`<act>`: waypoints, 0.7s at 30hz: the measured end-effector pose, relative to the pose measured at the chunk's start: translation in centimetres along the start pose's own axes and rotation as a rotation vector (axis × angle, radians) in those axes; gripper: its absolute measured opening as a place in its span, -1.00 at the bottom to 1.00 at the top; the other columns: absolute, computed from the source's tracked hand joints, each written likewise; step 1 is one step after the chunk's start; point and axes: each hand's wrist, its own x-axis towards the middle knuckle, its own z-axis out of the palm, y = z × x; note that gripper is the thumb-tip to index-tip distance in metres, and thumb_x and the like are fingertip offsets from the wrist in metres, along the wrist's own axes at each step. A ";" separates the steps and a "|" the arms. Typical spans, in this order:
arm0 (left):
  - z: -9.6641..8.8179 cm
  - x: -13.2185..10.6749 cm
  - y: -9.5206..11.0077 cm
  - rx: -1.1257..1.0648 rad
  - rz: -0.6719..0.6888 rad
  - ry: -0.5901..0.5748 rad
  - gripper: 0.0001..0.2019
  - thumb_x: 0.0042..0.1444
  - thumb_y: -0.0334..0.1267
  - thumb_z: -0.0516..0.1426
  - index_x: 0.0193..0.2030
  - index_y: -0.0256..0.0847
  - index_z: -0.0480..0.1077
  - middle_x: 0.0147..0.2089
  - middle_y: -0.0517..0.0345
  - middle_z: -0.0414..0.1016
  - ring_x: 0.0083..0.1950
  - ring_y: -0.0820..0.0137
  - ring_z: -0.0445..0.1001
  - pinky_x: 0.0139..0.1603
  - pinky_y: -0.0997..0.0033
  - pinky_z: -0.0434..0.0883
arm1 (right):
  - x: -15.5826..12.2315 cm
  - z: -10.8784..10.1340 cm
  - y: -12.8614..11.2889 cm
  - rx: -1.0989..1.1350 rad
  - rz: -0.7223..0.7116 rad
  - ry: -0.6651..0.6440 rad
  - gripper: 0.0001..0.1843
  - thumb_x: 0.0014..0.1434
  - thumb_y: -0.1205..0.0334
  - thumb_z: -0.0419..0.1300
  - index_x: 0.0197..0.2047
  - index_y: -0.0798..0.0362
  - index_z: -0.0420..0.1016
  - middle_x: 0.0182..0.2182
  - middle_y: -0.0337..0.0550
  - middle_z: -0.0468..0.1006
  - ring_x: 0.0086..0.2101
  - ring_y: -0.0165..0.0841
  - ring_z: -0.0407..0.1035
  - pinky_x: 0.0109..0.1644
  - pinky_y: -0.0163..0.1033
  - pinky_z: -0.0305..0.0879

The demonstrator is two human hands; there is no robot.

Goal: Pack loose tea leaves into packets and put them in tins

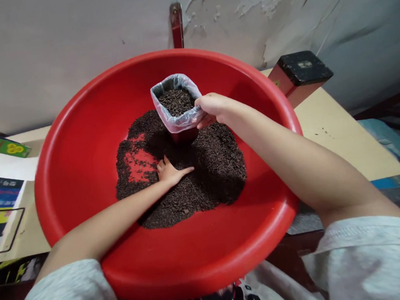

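A wide red basin [74,134] holds a heap of dark, thin dry bits that look like loose tea leaves [218,162]. My right hand [212,108] grips the near right side of a dark red container [184,136], held tilted slightly above the heap. A clear plastic bag [179,123] lines it, folded over the rim, and the same dark leaves fill much of it. Below, my left hand [170,171] rests in the heap, thumb stretched out to the right and fingers partly sunk among the leaves. Nothing shows in its grasp.
A red box with a black top [305,66] lies behind the basin's right rim on a pale board [347,131]. On the left are a green carton [5,146] and printed sheets [0,207]. A peeling wall [86,33] stands close behind the basin.
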 end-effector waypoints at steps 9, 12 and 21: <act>-1.5 0.4 -0.5 -0.346 -0.089 -0.050 -0.57 -0.16 -0.16 0.28 -0.14 -0.30 0.35 -0.09 -0.15 0.50 -0.03 0.08 0.47 -0.03 0.26 0.38 | -0.2 -0.1 0.2 -0.004 -0.021 -0.034 -0.72 0.14 0.34 -0.11 -0.21 0.15 0.39 -0.67 -0.22 0.42 -0.70 -0.41 0.32 -0.43 -0.25 0.37; -4.0 1.9 -0.1 -0.435 -0.168 -0.015 -0.86 0.03 -0.19 0.11 -0.41 -0.23 0.34 -0.28 -0.06 0.53 -0.16 0.15 0.52 -0.17 0.28 0.42 | -0.1 0.0 0.2 0.001 -0.031 -0.041 -0.72 0.12 0.34 -0.10 -0.21 0.14 0.39 -0.66 -0.21 0.44 -0.70 -0.40 0.32 -0.41 -0.22 0.38; -15.2 7.6 5.3 -0.934 -0.077 0.283 -0.76 0.07 -0.06 0.07 -0.45 -0.18 0.23 -0.49 0.16 0.37 -0.23 0.28 0.50 -0.33 0.30 0.45 | 0.1 0.1 0.2 -0.004 -0.042 -0.047 -0.73 0.12 0.33 -0.11 -0.22 0.15 0.37 -0.67 -0.19 0.43 -0.71 -0.38 0.31 -0.45 -0.23 0.36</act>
